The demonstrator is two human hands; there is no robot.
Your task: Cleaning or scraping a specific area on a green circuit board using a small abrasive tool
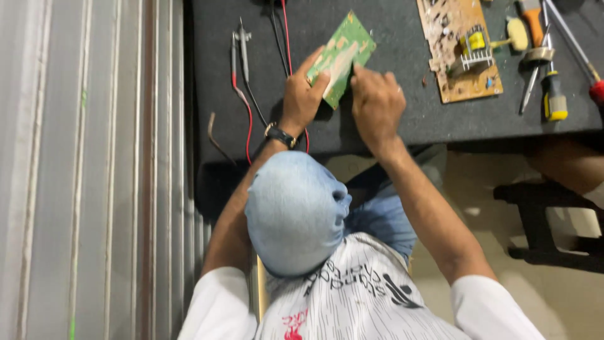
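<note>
Green circuit board (340, 56) pinched at lower edge by left hand (303, 94) fingers, steadied by right hand (375, 104) — tilted off worktop (390, 119). Slip risk; red/black probe leads (242, 82) nearby could be snagged.

Overhead view. My left hand (304, 94) grips the lower edge of a green circuit board (341, 55), tilted above the dark table (390, 119); my right hand (375, 104) touches its right edge with the fingers (360, 72). Red and black probe leads (242, 75) lie just left of my left hand. Well to the right rest a brown circuit board (462, 53) and several screwdrivers (553, 88).
</note>
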